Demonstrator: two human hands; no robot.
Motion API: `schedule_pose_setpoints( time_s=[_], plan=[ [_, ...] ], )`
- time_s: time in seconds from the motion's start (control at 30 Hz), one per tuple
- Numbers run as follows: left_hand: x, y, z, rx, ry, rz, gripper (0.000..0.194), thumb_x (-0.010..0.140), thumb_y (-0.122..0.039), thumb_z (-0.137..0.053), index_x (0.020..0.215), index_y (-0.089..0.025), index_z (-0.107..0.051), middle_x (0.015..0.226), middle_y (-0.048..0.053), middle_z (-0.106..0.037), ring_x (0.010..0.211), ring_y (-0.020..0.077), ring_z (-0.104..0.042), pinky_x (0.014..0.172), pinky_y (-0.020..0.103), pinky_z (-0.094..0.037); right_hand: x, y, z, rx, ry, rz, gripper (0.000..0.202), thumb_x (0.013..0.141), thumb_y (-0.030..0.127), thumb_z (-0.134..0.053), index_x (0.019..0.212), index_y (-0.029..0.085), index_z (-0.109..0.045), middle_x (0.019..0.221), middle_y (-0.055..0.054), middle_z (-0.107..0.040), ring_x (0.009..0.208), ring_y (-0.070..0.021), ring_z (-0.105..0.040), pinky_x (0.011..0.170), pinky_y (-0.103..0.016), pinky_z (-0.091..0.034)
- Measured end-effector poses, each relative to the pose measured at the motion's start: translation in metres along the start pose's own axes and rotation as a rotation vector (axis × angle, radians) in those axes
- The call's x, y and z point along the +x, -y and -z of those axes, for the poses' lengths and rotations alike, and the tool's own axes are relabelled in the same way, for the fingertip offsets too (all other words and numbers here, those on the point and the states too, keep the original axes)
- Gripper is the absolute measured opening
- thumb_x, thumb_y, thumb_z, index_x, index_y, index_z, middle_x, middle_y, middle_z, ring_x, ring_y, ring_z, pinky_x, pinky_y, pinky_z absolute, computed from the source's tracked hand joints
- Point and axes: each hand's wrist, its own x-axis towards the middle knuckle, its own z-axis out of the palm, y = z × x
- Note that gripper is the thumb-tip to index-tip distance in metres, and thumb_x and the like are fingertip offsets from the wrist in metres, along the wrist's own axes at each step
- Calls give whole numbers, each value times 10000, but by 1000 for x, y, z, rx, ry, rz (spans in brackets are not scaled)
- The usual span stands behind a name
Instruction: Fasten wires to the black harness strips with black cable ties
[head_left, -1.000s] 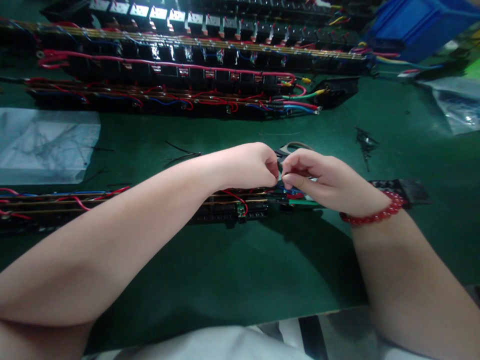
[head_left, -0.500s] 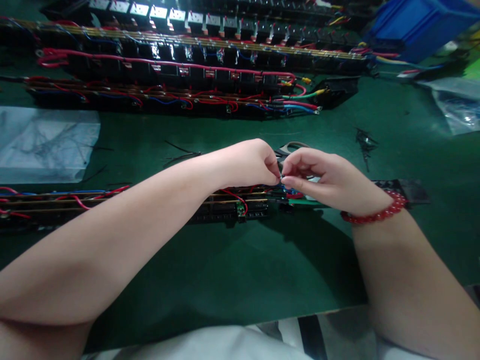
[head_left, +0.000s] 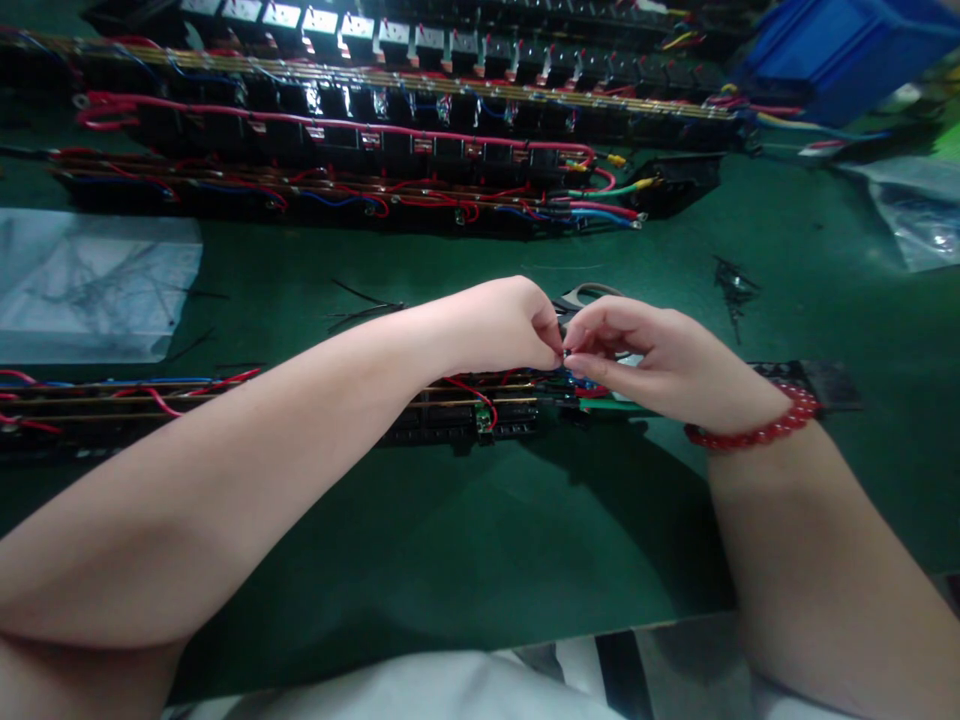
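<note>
Worktop: a dark green worktop (head_left: pixel 450 550) spreads under everything, its front edge just before the person's pale clothing.
Wired busbar strip: the nearest strip (head_left: pixel 461 425), black with brass-coloured bars and red and blue wires, lies right below the hands in view, its long axis running left to right, roughly along the worktop's front edge.
Wire end: the strip's bundle of coloured wires (head_left: pixel 600 392) shows under the fingertips, partly covered by them.
Left hand: the left hand (head_left: pixel 529 325), at the end of a forearm crossing the strip, is nearer its black body; its fingers curl in narrow, and I cannot tell what they grip.
Right hand: the right hand (head_left: pixel 637 350), above a red bead bracelet (head_left: pixel 757 437), is nearer the wire end; thumb and forefinger pinch a small dark piece (head_left: pixel 568 354), too small to name, where both hands meet.
Scissors: a grey-and-black handle (head_left: pixel 579 292) peeks out just beyond the hands.
Thin black strands: some (head_left: pixel 367 298) lie beyond the left forearm, a small pile (head_left: pixel 731 288) farther right.
Far side: more wired strips (head_left: pixel 337 185) lie almost parallel; a blue bin (head_left: pixel 847 50) sits at upper right.
</note>
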Motion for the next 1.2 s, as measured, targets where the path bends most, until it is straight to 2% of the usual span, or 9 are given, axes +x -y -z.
schedule_pose_setpoints(
  time_s=[0.13,0.4,0.57,0.8,1.03,1.2],
  plan=[
    [-1,-2,1,-14,7,13,199,771,-304,-636,888,-242,-784,741,0,-664,677,148,-525,638,281,-357,0,1,0,-1,10,13,162,894,370,-681,955,233,-619,767,-1,-669,655,-154,-633,604,-291,-508],
    [-5,-7,5,10,45,66,235,788,-323,-589,877,-257,-796,695,2,-627,639,151,-501,630,299,-337,0,0,0,-79,16,52,153,908,370,-664,928,221,-637,836,-25,-659,692,-157,-617,601,-302,-498],
    [-2,-2,3,-25,13,38,218,772,-307,-628,928,-256,-771,786,3,-686,709,157,-554,651,285,-359,0,-1,0,-52,1,35,152,894,377,-680,935,234,-650,838,-18,-663,683,-160,-607,606,-314,-502],
    [0,1,0,-11,-53,21,218,752,-279,-645,961,-250,-700,772,4,-663,722,170,-560,625,288,-349,0,-1,1,-63,19,50,149,907,371,-668,975,238,-664,854,-22,-670,683,-158,-612,616,-322,-514],
    [-2,-4,2,25,-44,56,277,743,-242,-630,1018,-256,-662,740,-9,-649,702,172,-563,613,285,-331,0,-1,2,-65,42,53,157,913,358,-669,1003,233,-699,855,-26,-694,685,-160,-628,613,-322,-516],
    [0,-1,1,22,-54,37,257,742,-254,-649,998,-253,-660,812,-2,-688,706,164,-564,610,280,-328,0,-1,2,-83,36,67,157,911,357,-674,1005,236,-710,868,-29,-692,687,-158,-616,604,-320,-511]
  ],
)
